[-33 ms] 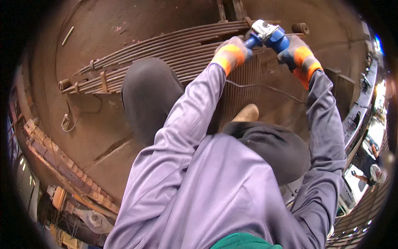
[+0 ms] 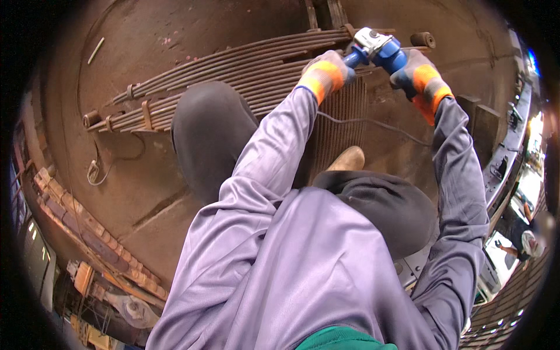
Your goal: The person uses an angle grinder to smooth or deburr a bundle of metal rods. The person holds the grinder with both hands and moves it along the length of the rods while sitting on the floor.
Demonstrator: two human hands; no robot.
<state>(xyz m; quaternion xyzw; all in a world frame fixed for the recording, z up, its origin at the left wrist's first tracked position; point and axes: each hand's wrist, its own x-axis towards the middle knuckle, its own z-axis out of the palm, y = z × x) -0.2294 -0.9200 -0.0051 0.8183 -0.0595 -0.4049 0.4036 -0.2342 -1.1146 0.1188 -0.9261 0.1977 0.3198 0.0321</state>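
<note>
Both of my hands wear grey and orange gloves and hold a blue angle grinder (image 2: 389, 53) with a silver head. My left hand (image 2: 325, 74) is wrapped round its blue side handle. My right hand (image 2: 421, 81) grips the rear body. The tool is over the right part of a rusty leaf spring stack (image 2: 233, 73), whose long curved leaves run from lower left to upper right. The grinder's disc is hidden, so I cannot tell whether it touches the metal. A cable (image 2: 379, 122) runs across the floor below my hands.
Beneath my arms stands another ribbed stack of leaves (image 2: 338, 119). A rolled spring eye (image 2: 423, 39) lies to the upper right. Metal blocks (image 2: 481, 119) are right of my hand. Rusty beams (image 2: 99, 233) line the left. Another person (image 2: 525, 239) is at the far right.
</note>
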